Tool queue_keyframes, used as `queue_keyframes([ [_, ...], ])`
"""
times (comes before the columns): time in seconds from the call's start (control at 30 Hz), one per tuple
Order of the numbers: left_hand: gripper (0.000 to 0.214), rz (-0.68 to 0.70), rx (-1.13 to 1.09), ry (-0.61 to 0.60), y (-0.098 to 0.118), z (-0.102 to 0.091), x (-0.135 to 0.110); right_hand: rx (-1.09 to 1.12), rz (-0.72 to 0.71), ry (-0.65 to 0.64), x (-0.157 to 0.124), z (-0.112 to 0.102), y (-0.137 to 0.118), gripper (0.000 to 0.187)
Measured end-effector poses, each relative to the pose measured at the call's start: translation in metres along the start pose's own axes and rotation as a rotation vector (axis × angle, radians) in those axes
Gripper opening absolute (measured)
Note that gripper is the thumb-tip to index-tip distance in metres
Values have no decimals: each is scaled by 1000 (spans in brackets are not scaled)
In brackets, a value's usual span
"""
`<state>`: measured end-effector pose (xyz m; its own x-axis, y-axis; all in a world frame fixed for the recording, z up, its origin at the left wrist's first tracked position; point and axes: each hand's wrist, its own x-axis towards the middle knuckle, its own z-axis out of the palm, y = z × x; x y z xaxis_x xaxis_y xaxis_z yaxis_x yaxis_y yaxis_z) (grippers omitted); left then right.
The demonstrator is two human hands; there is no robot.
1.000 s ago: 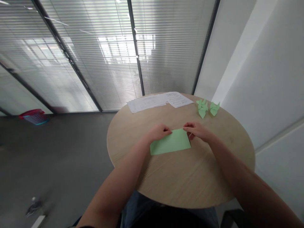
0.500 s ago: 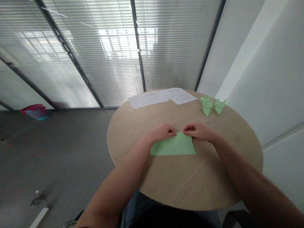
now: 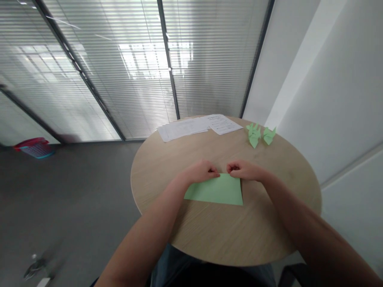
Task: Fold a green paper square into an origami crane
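Note:
A pale green sheet of paper (image 3: 217, 190) lies on the round wooden table (image 3: 227, 235), its near edge toward me. My left hand (image 3: 203, 170) is closed at the far edge of the sheet, thumb and fingers pinching the paper left of the middle. On the same edge, further right, my right hand (image 3: 243, 170) is closed too, its fingertips pinching the paper near the far right corner. A short stretch of the far edge shows between the two hands. The parts of the paper beneath my fingers are hidden.
Several folded green paper figures (image 3: 254, 136) stand at the table's far right. White printed sheets (image 3: 185, 128) lie along the far rim. A red and blue basket (image 3: 36, 148) sits on the floor at left. A white wall (image 3: 335, 99) rises on the right, and blinds cover the glass ahead.
The view has shifted slightly. The green sheet has turned a little, its near right corner now lower than the left. Both hands stay at its far edge.

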<state>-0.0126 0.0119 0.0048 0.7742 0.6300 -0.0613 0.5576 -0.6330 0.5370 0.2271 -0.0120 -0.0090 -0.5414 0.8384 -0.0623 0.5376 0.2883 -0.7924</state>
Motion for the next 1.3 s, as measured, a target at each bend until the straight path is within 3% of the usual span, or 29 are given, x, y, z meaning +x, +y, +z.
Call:
queue_keyframes([
  [0.3,30,-59,-17,44,-12,-5,-6,56,92,43,-16,-28,15,11],
  [0.5,33,-57,-23,53,-12,-7,-7,88,9,104,-9,-19,12,45],
  [0.67,31,-43,-30,66,-10,-6,-9,-34,-40,69,1,0,9,31],
  [0.97,22,-25,-88,107,-4,-3,-6,-77,-42,85,7,18,-5,30],
  [1.13,19,-1,-121,82,-3,-4,-7,-85,-63,102,5,18,-14,28],
  [1.3,18,7,-145,62,-8,-6,-8,-137,-58,137,1,5,-6,29],
])
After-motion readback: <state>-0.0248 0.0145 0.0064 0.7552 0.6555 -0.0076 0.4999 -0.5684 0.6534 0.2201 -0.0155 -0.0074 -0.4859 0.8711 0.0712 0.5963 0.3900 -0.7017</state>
